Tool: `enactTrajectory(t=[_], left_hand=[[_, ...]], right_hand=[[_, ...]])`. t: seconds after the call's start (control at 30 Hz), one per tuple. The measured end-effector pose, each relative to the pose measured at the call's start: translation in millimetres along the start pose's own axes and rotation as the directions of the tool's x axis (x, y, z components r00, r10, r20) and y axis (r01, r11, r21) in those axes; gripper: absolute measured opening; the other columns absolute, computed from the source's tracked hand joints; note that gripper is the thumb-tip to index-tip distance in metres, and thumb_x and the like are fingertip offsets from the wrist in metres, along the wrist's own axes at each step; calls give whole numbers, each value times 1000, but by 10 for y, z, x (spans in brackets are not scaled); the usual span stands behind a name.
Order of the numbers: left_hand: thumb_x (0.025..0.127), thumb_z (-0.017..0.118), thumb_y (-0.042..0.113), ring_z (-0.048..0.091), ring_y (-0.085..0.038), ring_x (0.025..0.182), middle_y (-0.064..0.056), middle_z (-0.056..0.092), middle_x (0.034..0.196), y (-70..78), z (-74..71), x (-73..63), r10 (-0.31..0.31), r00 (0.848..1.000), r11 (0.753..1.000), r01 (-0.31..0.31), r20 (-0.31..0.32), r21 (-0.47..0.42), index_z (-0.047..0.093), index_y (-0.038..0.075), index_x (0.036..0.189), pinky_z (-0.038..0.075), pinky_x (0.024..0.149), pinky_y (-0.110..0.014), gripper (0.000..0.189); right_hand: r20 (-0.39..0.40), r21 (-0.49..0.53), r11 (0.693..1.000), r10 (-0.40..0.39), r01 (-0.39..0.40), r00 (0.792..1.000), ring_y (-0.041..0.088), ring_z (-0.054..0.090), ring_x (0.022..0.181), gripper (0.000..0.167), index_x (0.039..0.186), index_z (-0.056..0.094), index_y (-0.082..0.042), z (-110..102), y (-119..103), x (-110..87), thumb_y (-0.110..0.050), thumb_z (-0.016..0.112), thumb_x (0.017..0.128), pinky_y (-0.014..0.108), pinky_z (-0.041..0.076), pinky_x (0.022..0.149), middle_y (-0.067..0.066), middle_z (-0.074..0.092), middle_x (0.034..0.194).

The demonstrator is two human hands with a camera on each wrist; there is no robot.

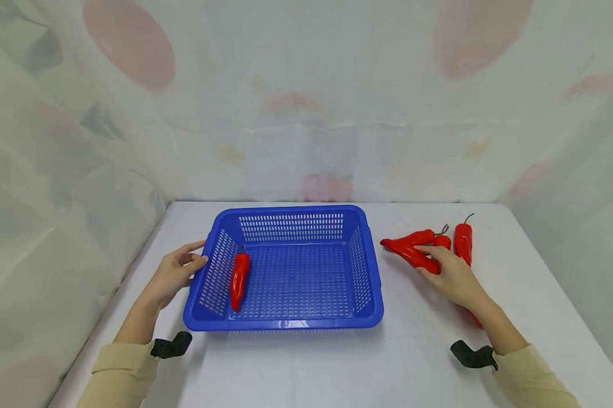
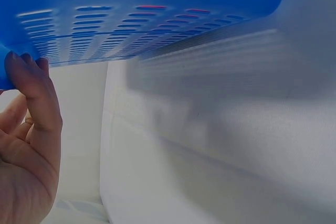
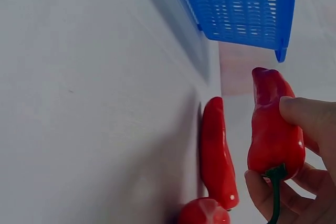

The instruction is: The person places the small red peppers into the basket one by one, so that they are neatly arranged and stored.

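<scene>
A blue plastic basket [image 1: 292, 323] with slotted walls stands at the middle of the table. My left hand [image 1: 176, 272] grips its left rim; the left wrist view shows the fingertips [image 2: 32, 72] on the blue edge. Inside the basket, along the left wall, lies one red chili pepper [image 1: 239, 281]. To the right of the basket, my right hand [image 1: 454, 277] holds another red pepper [image 3: 275, 127] between thumb and fingers, its green stem hanging towards the palm. In the right wrist view this pepper is raised off the table, with its tip towards the basket.
More red peppers lie around my right hand: one behind the held pepper [image 1: 421, 236], one farther right [image 1: 463, 243], others partly hidden by the hand. White cloth with faded patches [image 1: 296, 153] hangs behind the white table [image 1: 306, 368] and at both sides.
</scene>
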State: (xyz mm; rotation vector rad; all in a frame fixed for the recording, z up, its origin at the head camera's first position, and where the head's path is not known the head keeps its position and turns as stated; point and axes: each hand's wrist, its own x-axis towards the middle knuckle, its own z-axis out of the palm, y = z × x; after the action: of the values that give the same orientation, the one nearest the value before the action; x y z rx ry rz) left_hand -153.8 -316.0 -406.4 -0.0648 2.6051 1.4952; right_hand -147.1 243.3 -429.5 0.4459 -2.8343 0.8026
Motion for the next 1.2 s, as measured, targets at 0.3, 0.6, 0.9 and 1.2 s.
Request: enactTrajectory(t=[0.3, 0.6, 0.9, 1.2], left_hand=[[92, 52, 39, 64, -22, 86, -21, 53, 111, 9, 4, -12, 1, 1000, 1000, -1, -10, 19, 30, 14, 144, 56, 74, -37, 62], [93, 53, 36, 64, -20, 84, -22, 53, 111, 20, -7, -16, 2, 1000, 1000, -2, 1, 3, 31, 13, 144, 56, 72, -36, 61], [93, 53, 35, 63, -16, 82, -22, 51, 110, 27, -13, -13, -13, 1000, 1000, 13, 10, -8, 31, 11, 144, 56, 71, -36, 61], [92, 53, 37, 64, -17, 82, -22, 52, 110, -4, -15, 15, -13, 1000, 1000, 13, 9, 1, 31, 12, 143, 56, 72, -37, 61]], right_hand=[[-30, -3, 1000, -24, 24, 999, 32, 54, 95, 51, 126, 52, -4, -148, -48, 197, -10, 70, 79, 49, 52, 73, 19, 58, 111], [-29, 9, 997, -70, 71, 997, 28, 54, 95, 49, 127, 52, -9, -282, -158, 390, -11, 68, 81, 45, 52, 71, 16, 57, 112], [34, -7, 996, -91, 92, 995, 26, 54, 92, 52, 131, 48, -7, -344, -302, 543, -14, 68, 83, 44, 54, 72, 15, 55, 114], [44, 31, 991, -133, 132, 990, 23, 53, 88, 50, 129, 51, -10, -384, -463, 714, -15, 68, 83, 38, 53, 70, 12, 56, 111]])
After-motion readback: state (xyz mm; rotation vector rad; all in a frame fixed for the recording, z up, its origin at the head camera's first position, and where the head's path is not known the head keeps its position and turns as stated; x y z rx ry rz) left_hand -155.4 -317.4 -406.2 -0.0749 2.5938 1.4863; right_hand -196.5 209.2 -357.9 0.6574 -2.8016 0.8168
